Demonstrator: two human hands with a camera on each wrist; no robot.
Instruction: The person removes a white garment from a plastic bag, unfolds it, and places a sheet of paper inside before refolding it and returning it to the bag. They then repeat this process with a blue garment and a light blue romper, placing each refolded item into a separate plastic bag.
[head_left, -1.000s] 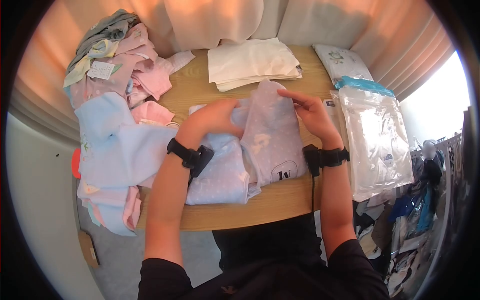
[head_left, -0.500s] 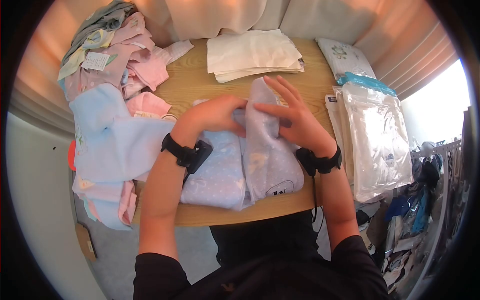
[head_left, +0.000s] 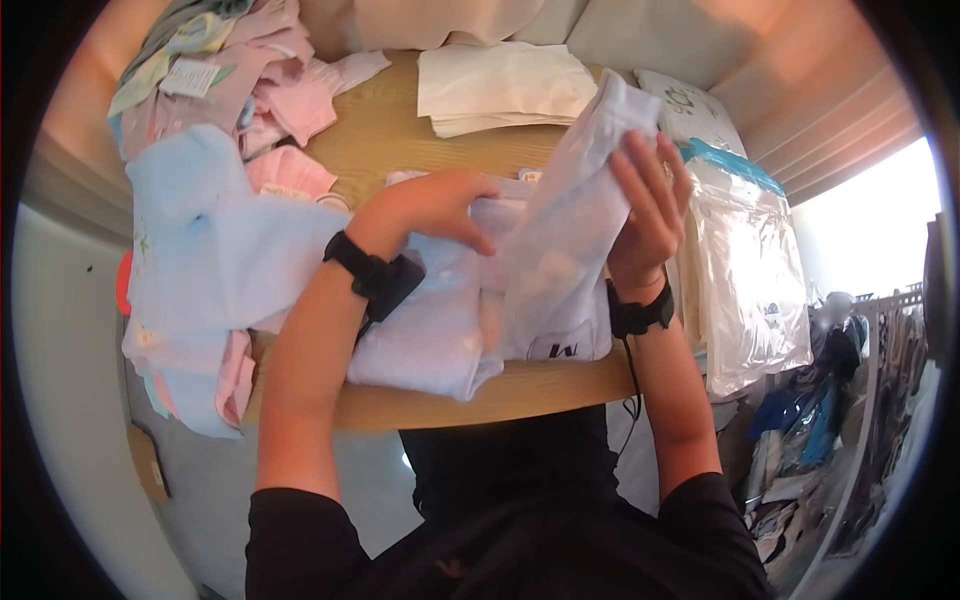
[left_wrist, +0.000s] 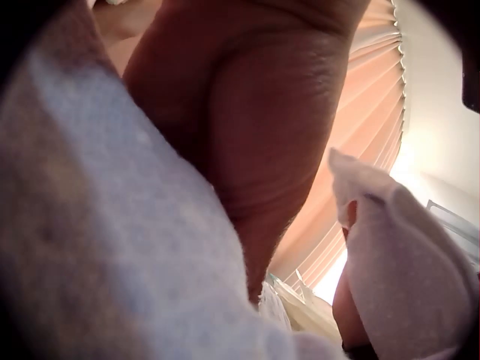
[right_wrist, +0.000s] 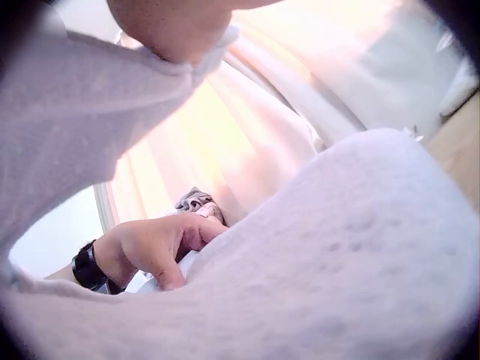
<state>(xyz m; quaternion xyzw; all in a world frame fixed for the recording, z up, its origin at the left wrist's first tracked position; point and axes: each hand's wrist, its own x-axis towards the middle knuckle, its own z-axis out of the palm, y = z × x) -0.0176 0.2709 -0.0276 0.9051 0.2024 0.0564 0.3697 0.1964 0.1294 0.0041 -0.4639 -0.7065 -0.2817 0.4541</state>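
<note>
A pale blue-lilac dotted garment (head_left: pixel 420 330) lies partly folded on the table, a round black-lettered print near its front right corner. My left hand (head_left: pixel 430 212) rests on its upper middle, thumb and forefinger spread apart on the cloth. The right wrist view also shows this left hand (right_wrist: pixel 146 244), its fingertips partly hidden by fabric. My right hand (head_left: pixel 650 205) holds up the right-hand flap (head_left: pixel 570 200) of the garment, which slants up and away to the right. Its fingers lie on the flap's right edge; the thumb is hidden.
Pink, grey and blue clothes (head_left: pixel 190 230) are heaped at the left, one with a white tag (head_left: pixel 188 77). White sheets (head_left: pixel 505 85) lie at the back. Clear plastic bags (head_left: pixel 750 275) are stacked at the right, near a packed garment (head_left: pixel 690 110). A clothes rack (head_left: pixel 850 400) stands beyond.
My right hand first moved left over the flap, then swung right and up, lifting and opening it out. My left hand has stayed on the garment. The head view has shifted slightly.
</note>
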